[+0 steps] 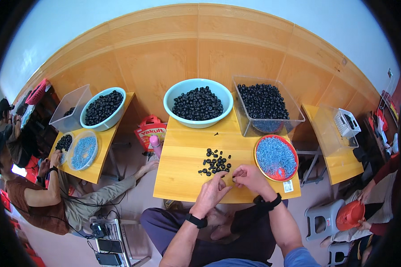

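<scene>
My right hand (pixel 252 180) is closed in a pinch over the table's front edge, a small dark piece (pixel 234 179) showing at its fingertips. My left hand (pixel 212 190) faces it from the left, thumb and forefinger apart. Its forefinger reaches close to a loose pile of black wheel-like parts (pixel 216 164), mixed with smaller black pieces. I see nothing held in the left hand. To the right of my right hand stands a round red tray (pixel 255 163) of small blue-and-clear pieces. A single black piece (pixel 216 134) lies farther back on the table.
A pale blue basin (pixel 168 107) and a clear plastic bin (pixel 272 125), both with black parts, stand at the table's (pixel 178 178) back. At left a co-worker (pixel 35 200) handles parts at another table. Another person's hands hold a red container (pixel 349 213) at right.
</scene>
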Demonstrator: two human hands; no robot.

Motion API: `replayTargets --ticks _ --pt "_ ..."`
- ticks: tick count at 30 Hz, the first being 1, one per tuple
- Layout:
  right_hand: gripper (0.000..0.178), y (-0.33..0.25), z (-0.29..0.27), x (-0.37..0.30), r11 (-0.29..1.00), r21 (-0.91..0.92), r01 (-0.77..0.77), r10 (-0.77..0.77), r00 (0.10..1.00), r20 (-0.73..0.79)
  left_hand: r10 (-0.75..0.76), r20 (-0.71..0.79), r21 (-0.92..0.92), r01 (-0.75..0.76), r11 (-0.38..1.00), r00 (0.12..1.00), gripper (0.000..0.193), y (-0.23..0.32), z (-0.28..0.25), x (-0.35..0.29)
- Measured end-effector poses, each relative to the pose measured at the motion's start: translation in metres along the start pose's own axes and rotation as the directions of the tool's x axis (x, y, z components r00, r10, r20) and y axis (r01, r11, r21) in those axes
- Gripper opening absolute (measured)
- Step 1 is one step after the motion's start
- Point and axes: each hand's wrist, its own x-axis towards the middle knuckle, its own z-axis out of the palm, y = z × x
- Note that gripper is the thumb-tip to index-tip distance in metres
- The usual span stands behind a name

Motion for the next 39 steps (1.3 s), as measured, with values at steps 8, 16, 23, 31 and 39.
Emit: replayTargets --ticks 8,16,23,31,39 --pt "0.035 -0.114 -0.016 0.057 0.824 0.064 0.563 -0.485 0.759 -0.434 -0.056 -0.087 -0.023 0.054 0.998 0.995 0.018 -0.008 0.005 0.000" --pt "0.021 -0.047 -0.015 0.041 0.778 -0.594 0.204 -0.333 0.936 -0.114 0.014 -0.316 -0.001 -0.015 1.000 0.949 0.013 -0.014 0.004 0.012" --pt "0.018 -0.006 0.010 0.029 0.735 -0.629 0.255 -0.397 0.913 -0.094 -0.072 -0.287 -0.093 0.047 0.995 0.955 0.015 -0.016 0.005 0.007" --pt "0.018 -0.006 0.020 0.026 0.626 -0.750 0.212 -0.391 0.918 -0.067 -0.047 -0.257 -0.027 0.041 0.999 0.965 0.016 -0.012 0.007 0.005" --pt "0.025 -0.003 0.015 0.002 0.895 -0.425 0.133 -0.209 0.968 -0.138 0.140 -0.144 0.051 -0.134 0.990 0.980 0.024 -0.007 0.008 0.006"
